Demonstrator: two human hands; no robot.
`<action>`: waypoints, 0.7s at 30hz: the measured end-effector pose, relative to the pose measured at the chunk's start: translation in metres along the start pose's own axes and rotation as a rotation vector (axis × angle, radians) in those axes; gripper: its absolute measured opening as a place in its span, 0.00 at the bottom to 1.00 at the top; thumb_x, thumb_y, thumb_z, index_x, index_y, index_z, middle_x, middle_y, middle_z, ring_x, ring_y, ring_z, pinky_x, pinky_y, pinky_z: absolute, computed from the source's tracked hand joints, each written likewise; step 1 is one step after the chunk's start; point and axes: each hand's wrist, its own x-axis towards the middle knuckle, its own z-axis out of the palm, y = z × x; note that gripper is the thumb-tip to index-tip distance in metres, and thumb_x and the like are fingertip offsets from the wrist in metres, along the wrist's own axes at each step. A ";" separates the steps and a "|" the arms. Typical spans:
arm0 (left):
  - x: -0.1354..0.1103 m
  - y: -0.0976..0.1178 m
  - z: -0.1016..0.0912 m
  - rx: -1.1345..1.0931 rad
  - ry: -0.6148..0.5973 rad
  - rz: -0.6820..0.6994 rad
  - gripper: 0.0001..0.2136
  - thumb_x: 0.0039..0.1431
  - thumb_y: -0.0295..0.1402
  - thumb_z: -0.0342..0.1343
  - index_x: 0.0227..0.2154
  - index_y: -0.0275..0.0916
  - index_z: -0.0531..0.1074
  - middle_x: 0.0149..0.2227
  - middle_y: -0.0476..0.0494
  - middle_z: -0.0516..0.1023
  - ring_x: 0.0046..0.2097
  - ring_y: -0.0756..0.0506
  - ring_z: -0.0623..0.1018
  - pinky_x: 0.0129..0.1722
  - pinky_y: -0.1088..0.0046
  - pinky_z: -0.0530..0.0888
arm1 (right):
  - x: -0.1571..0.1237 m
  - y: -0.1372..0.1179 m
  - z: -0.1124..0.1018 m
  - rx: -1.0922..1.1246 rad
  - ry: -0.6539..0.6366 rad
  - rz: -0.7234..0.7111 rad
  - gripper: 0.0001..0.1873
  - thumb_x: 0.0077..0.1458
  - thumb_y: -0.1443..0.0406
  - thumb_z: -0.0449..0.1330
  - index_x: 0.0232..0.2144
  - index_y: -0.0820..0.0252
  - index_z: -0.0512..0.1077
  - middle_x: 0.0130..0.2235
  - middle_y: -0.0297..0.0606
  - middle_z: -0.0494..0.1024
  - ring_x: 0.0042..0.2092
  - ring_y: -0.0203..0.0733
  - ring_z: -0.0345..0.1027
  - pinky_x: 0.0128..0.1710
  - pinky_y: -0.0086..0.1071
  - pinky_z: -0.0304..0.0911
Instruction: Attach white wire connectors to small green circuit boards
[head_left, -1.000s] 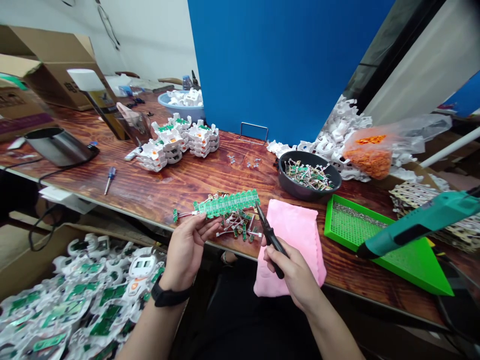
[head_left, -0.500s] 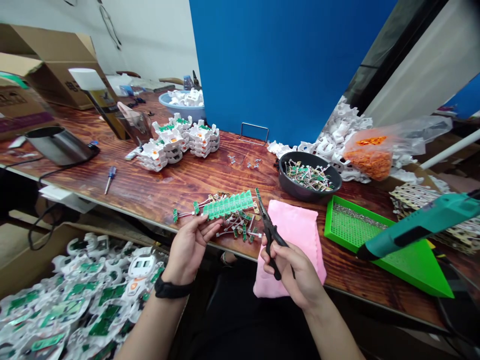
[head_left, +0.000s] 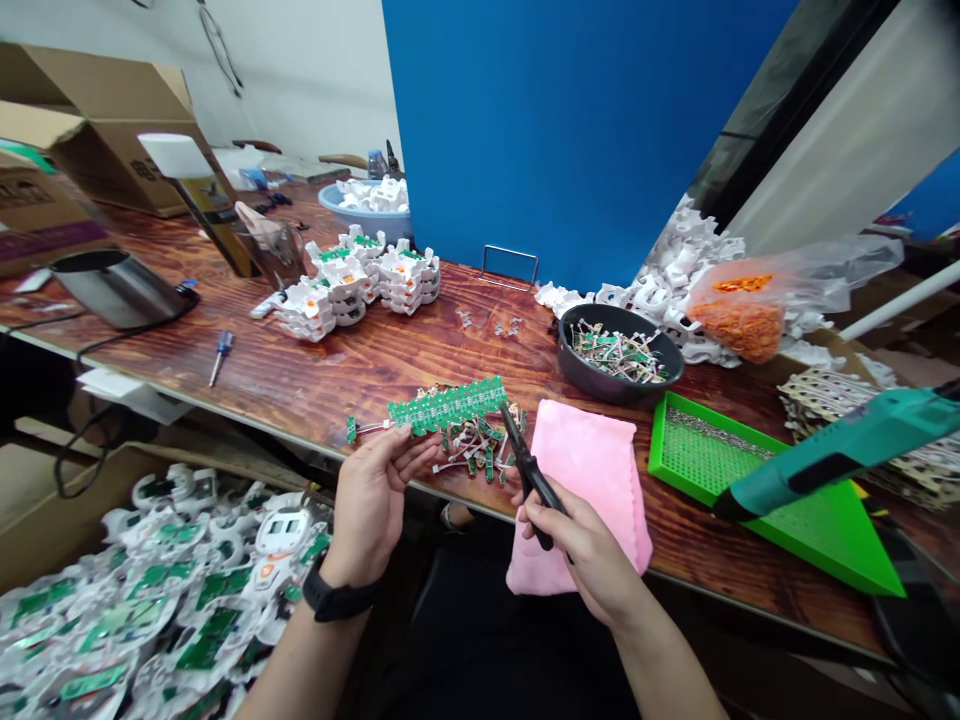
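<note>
My left hand (head_left: 379, 485) pinches the near left end of a long green circuit board strip (head_left: 450, 405), its other fingers loosely curled below. The strip is held tilted above a heap of small circuit boards with white wires (head_left: 480, 450) at the table's front edge. Black-handled pliers (head_left: 531, 470) are gripped in my right hand (head_left: 577, 530), their jaws at the strip's right end. Whether the jaws touch the strip I cannot tell. Beneath and right of the pliers lies a folded pink cloth (head_left: 592, 460).
A dark bowl (head_left: 574, 375) of wired boards stands behind the cloth. To the right are a green tray (head_left: 660, 465) and a teal power screwdriver (head_left: 832, 455). Stacked white housings (head_left: 345, 280) stand back left. A box of white housings (head_left: 202, 590) sits below left; a screwdriver (head_left: 220, 355) lies left.
The strip has turned, so a different face with fine rows now shows. My right hand's pliers have swung left and down to the strip's right end.
</note>
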 end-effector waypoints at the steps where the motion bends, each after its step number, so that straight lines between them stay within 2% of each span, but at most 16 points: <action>1: -0.001 0.000 0.000 0.006 -0.005 -0.005 0.06 0.43 0.29 0.59 0.24 0.32 0.70 0.26 0.42 0.79 0.36 0.40 0.80 0.37 0.70 0.76 | 0.001 0.001 0.000 -0.016 0.013 -0.012 0.09 0.52 0.62 0.57 0.36 0.60 0.69 0.31 0.35 0.67 0.32 0.36 0.58 0.34 0.29 0.55; 3: -0.002 0.001 0.001 0.005 -0.014 -0.017 0.06 0.43 0.28 0.59 0.24 0.32 0.69 0.26 0.42 0.79 0.35 0.41 0.80 0.36 0.71 0.76 | 0.002 0.004 -0.001 -0.010 0.022 -0.025 0.11 0.52 0.61 0.57 0.37 0.60 0.69 0.30 0.34 0.66 0.29 0.34 0.56 0.30 0.28 0.54; 6: 0.001 0.000 0.001 -0.021 -0.021 -0.062 0.03 0.44 0.27 0.58 0.23 0.33 0.69 0.26 0.42 0.79 0.36 0.41 0.80 0.36 0.72 0.76 | 0.004 0.007 -0.001 0.114 -0.003 -0.008 0.09 0.51 0.62 0.58 0.33 0.62 0.69 0.30 0.35 0.66 0.27 0.32 0.54 0.26 0.28 0.51; 11: 0.008 -0.005 0.000 -0.039 0.029 -0.171 0.02 0.47 0.23 0.52 0.22 0.34 0.68 0.25 0.41 0.78 0.33 0.42 0.80 0.34 0.72 0.77 | 0.006 0.002 -0.002 0.312 -0.023 0.030 0.07 0.48 0.63 0.59 0.27 0.63 0.69 0.35 0.41 0.67 0.31 0.36 0.57 0.25 0.27 0.52; 16: 0.007 -0.004 0.002 -0.053 0.010 -0.075 0.01 0.46 0.25 0.55 0.24 0.32 0.69 0.28 0.39 0.79 0.37 0.41 0.80 0.36 0.72 0.76 | 0.005 -0.001 -0.005 0.175 -0.007 0.063 0.06 0.50 0.64 0.58 0.27 0.62 0.69 0.41 0.39 0.69 0.32 0.35 0.61 0.35 0.31 0.57; 21: 0.000 0.000 0.008 -0.020 0.014 -0.026 0.05 0.43 0.28 0.59 0.23 0.33 0.69 0.27 0.42 0.79 0.37 0.40 0.80 0.36 0.71 0.76 | 0.001 -0.002 0.000 0.048 -0.026 0.049 0.05 0.50 0.63 0.58 0.29 0.60 0.70 0.36 0.37 0.70 0.36 0.38 0.61 0.38 0.31 0.57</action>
